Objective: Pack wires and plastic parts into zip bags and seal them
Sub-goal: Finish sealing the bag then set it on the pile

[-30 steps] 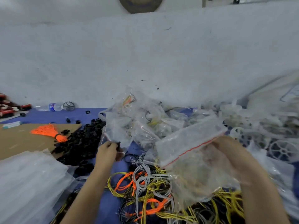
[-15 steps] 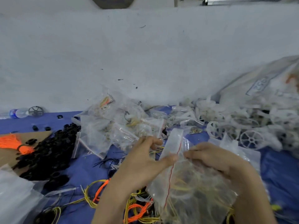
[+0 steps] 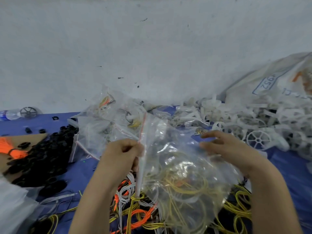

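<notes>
A clear zip bag [image 3: 182, 169] with a red seal line and yellow wires inside hangs in front of me. My left hand [image 3: 123, 154] pinches the bag's zip strip near its middle. My right hand [image 3: 224, 147] lies on the bag's right side with the fingers stretched out and loosely bent; it is blurred. Loose yellow, orange and grey wires [image 3: 135, 211] lie tangled on the blue table beneath the bag.
Several packed zip bags [image 3: 108, 124] are heaped behind my hands. Black plastic rings [image 3: 43, 156] pile at the left beside an orange wire bundle [image 3: 11, 147] on cardboard. White plastic wheels [image 3: 256, 130] and a white sack [image 3: 273, 85] fill the right. A wall rises behind.
My left hand slid down the zip strip and now pinches it lower. My right hand let go of the strip and moved right onto the bag. The view shifted slightly.
</notes>
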A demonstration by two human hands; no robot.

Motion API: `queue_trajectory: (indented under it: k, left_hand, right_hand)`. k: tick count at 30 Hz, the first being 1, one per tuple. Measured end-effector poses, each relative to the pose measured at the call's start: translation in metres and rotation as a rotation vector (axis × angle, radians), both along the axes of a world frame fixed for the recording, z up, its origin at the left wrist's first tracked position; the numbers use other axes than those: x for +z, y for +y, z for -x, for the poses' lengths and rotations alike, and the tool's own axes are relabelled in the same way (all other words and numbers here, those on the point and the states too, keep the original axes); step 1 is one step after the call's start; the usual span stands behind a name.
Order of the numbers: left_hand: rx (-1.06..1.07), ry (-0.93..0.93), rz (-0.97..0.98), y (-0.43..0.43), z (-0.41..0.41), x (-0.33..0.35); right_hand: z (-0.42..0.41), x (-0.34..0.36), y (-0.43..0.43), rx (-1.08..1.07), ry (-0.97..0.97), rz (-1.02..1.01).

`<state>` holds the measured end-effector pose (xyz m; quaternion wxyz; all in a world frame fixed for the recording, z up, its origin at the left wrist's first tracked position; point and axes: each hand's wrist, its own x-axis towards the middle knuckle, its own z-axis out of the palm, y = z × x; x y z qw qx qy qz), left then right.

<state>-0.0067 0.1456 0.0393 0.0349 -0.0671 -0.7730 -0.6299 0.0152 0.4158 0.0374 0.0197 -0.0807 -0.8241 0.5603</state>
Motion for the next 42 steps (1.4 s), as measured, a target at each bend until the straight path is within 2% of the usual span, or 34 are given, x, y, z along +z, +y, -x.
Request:
queue_trajectory:
  k: [2, 5, 7, 9, 11, 13, 21, 28, 33, 35, 38, 40, 42]
  left_hand:
    - [0.060, 0.041, -0.113, -0.005, -0.002, 0.006]
    - [0.170, 0.238, -0.261, -0.003, -0.010, 0.017]
    - [0.178, 0.346, -0.273, 0.008, -0.017, 0.025]
    - [0.110, 0.376, -0.242, 0.022, -0.024, 0.028]
    - [0.006, 0.375, -0.183, 0.036, -0.031, 0.027]
    - [-0.049, 0.383, -0.109, 0.045, -0.035, 0.024]
    - [-0.080, 0.364, -0.039, 0.049, -0.032, 0.019]
    - [-0.025, 0.307, -0.120, 0.043, -0.027, 0.017]
    - [0.019, 0.107, -0.262, 0.044, -0.023, 0.013]
    - [0.033, 0.025, -0.366, 0.048, -0.023, 0.013]
    - [0.050, -0.051, -0.531, 0.051, -0.023, 0.013]
    - [0.077, -0.063, -0.554, 0.052, -0.022, 0.013]
    - [0.108, -0.060, -0.561, 0.052, -0.021, 0.012]
  right_hand:
    - [-0.004, 0.007, 0.002, -0.100, 0.134, -0.035]
    - [-0.013, 0.023, -0.005, -0.193, 0.379, 0.006]
    - [-0.022, 0.035, -0.021, -0.070, 0.476, 0.083]
    - [-0.031, 0.047, -0.043, 0.123, 0.511, 0.166]
    - [-0.034, 0.053, -0.062, 0.250, 0.500, 0.229]
    - [-0.033, 0.053, -0.073, 0.282, 0.481, 0.230]
    - [-0.026, 0.051, -0.084, 0.163, 0.411, 0.175]
    - [-0.023, 0.047, -0.080, 0.064, 0.414, 0.214]
    - [-0.025, 0.049, -0.084, 0.097, 0.515, -0.146]
    - [-0.030, 0.053, -0.089, 0.221, 0.512, -0.159]
    - [-0.037, 0.053, -0.098, 0.462, 0.334, -0.230]
    - [-0.036, 0.049, -0.102, 0.460, 0.279, -0.273]
    - [-0.034, 0.047, -0.108, 0.421, 0.320, -0.344]
